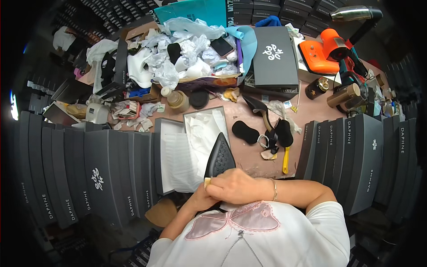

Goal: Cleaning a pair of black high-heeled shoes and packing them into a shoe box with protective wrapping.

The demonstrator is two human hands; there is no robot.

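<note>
A black pointed-toe shoe (219,155) is held close to my chest, its toe pointing away from me over an open grey shoe box (158,147) lined with white tissue paper (195,142). My right hand (235,186) is closed over the shoe's rear part. My left hand (201,199) lies mostly hidden under the right hand and supports the shoe from below. A second black high-heeled shoe (258,108) lies on the table beyond, near black insoles (245,131) and a yellow-handled tool (285,161).
Rows of closed grey shoe boxes stand upright on my left (89,173) and right (351,155). A box of crumpled white paper (187,58), a closed grey box (275,55), an orange machine (324,51), a glue bottle (177,99) and jars crowd the far table.
</note>
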